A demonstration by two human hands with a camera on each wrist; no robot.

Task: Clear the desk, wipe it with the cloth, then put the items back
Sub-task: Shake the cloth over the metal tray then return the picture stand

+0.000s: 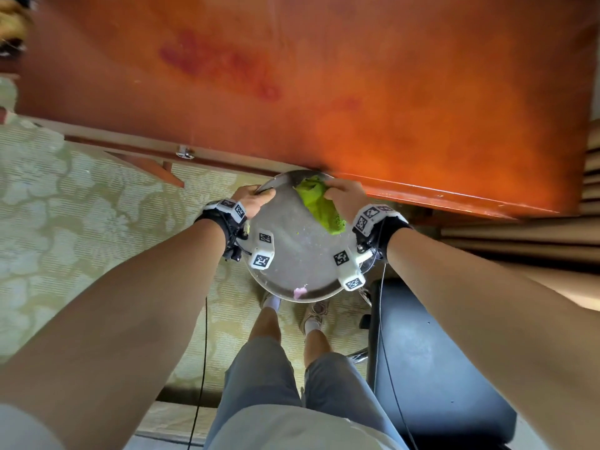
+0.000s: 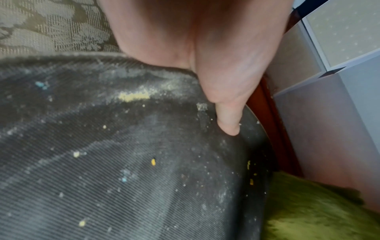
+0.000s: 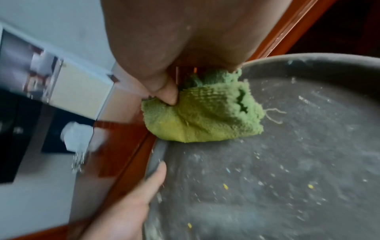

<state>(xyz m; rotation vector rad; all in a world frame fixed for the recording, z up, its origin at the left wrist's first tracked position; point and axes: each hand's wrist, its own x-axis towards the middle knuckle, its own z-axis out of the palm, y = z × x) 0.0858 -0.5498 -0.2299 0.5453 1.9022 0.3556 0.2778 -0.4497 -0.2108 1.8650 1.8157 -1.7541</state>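
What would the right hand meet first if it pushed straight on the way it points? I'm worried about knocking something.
Most likely the desk edge: the right hand, bunching the green cloth over the metal tray, points at it from close by. Depth is unclear.

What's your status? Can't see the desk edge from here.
Left hand grips the round metal tray rim, held at the desk edge. Right hand grips the green cloth over the tray. Crumbs in tray; nothing blocking.
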